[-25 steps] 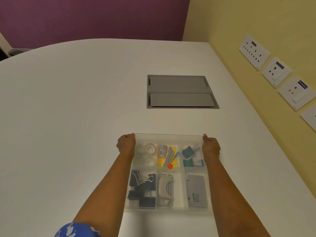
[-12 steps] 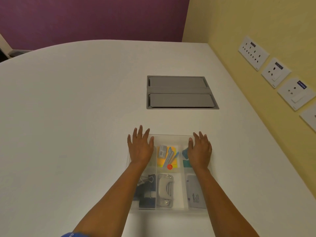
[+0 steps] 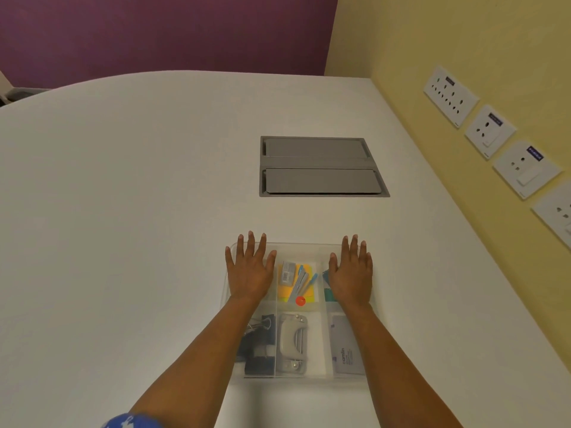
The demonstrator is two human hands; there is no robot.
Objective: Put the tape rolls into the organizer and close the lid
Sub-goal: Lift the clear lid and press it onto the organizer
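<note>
A clear plastic organizer (image 3: 301, 247) with several compartments lies on the white table near me, its translucent lid down over it. My left hand (image 3: 249, 270) rests flat, fingers spread, on the lid over the far left compartment. That hand hides the tape rolls below it. My right hand (image 3: 351, 273) lies flat on the lid over the far right compartment. Neither hand holds anything.
Through the lid I see sticky notes and pens (image 3: 298, 282), binder clips (image 3: 259, 344), a hole punch (image 3: 293, 341) and a grey box (image 3: 346, 350). A grey cable hatch (image 3: 321, 166) is set in the table beyond. A yellow wall with sockets (image 3: 489, 131) runs along the right.
My hands left the organizer's far corners, where they gripped the lid, and now lie flat on top of it. The tape rolls, visible before, are covered by my left hand.
</note>
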